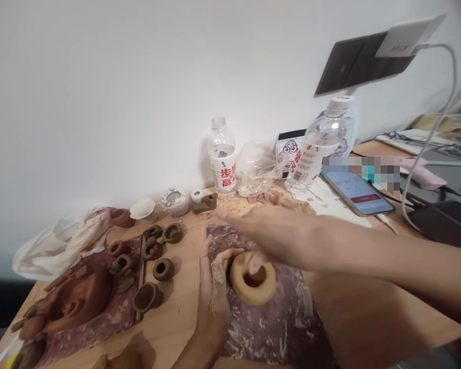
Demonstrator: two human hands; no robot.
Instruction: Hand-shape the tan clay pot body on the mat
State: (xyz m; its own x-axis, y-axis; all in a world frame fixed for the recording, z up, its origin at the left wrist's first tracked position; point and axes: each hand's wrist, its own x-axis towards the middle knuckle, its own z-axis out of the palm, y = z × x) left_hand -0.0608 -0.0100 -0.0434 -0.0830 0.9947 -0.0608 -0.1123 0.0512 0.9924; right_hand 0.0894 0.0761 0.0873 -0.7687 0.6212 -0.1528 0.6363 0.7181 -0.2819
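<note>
A tan, thick-walled clay pot [246, 289] with a round hole stands on a dark, clay-smeared board [269, 338]. My left hand [215, 282] stands upright at its left side, clay-coated, its curved fingers cupped against the wall. My right hand [284, 233] reaches over from the right, palm down. Its fingers are stretched out flat above the pot's far side, and its thumb dips into the hole. The thumb tip and part of the far rim are hidden.
Several small brown clay pots [163, 269] stand left of the board, near a large reddish clay piece [80, 297]. Behind are a water bottle [223, 159] and a second bottle [311, 148]. A phone [359, 192] lies to the right, below a cabled dark device [361, 61].
</note>
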